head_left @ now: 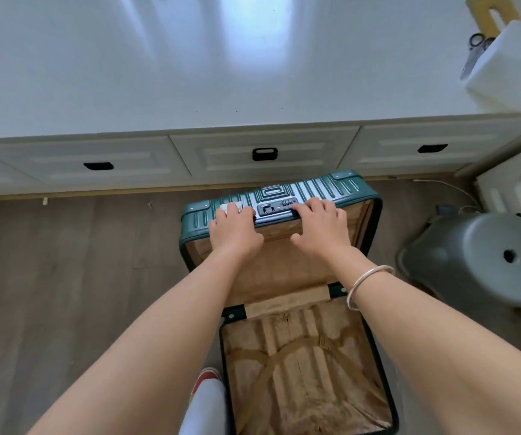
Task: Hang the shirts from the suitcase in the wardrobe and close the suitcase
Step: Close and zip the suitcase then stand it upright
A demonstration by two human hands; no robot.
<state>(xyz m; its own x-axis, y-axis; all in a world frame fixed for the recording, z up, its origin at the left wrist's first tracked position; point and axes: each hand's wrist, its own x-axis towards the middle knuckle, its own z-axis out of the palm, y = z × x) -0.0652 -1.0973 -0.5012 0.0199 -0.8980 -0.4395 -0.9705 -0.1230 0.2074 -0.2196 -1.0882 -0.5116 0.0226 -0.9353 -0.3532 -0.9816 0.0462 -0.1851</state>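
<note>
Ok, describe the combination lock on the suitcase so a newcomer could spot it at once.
Find the green suitcase lying open on the wooden floor below the white drawers. On its raised half's top edge, between the left hand and right hand, sits the lock: a dark panel with number dials and a red dot.

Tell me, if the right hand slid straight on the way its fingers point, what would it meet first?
The right hand grips the raised lid edge, fingers pointing toward the drawers. Past the lid, the drawers look like the first thing met, though the gap between them is hard to judge.
</note>
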